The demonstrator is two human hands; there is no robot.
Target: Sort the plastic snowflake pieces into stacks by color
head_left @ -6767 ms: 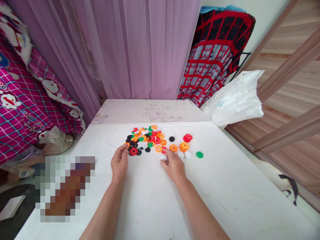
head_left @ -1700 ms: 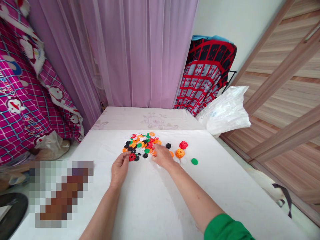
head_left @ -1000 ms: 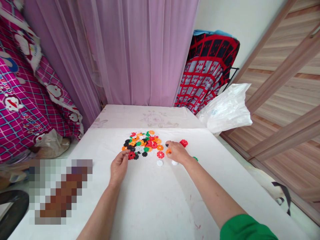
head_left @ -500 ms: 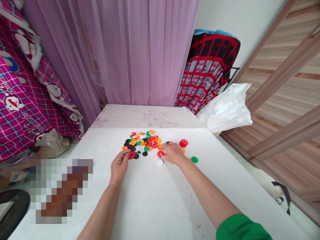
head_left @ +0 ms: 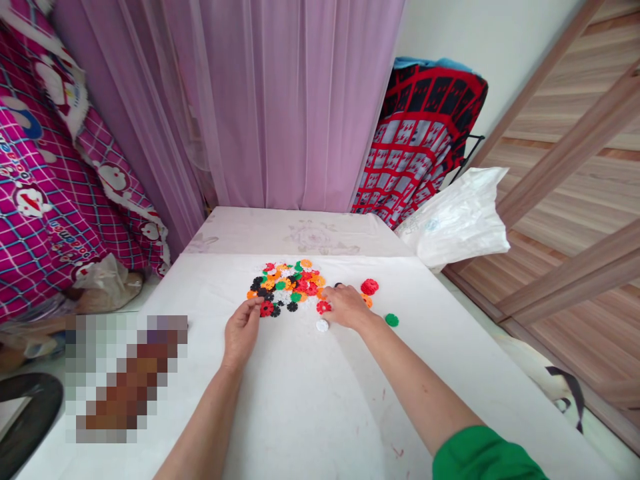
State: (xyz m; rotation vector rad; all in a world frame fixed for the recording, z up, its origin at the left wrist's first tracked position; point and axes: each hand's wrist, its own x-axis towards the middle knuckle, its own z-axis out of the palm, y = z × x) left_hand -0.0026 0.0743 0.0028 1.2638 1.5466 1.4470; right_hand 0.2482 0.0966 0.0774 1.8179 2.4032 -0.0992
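A heap of plastic snowflake-shaped discs (head_left: 281, 285) in red, orange, black, green and white lies on the white table. My left hand (head_left: 243, 328) rests at the heap's left edge, thumb and fingers drawn together beside a red disc (head_left: 267, 309). Whether a disc is in that pinch is hidden. On the heap's right side, my right hand (head_left: 350, 307) is palm down with its fingers curled in. A red disc (head_left: 323, 307) and a black disc (head_left: 339, 285) show at its fingers; what they grip is covered. Below them lies a white disc (head_left: 323, 325).
Right of my right hand lie red discs (head_left: 370, 287), an orange disc (head_left: 368, 301) and a green disc (head_left: 392, 320). A white plastic bag (head_left: 457, 217) is at the table's right edge. Purple curtains (head_left: 285, 107) hang behind; wooden doors (head_left: 575, 173) stand to the right.
The whole view has shifted slightly. Both hands stay almost in the same places at the heap, with no clear change in the discs.
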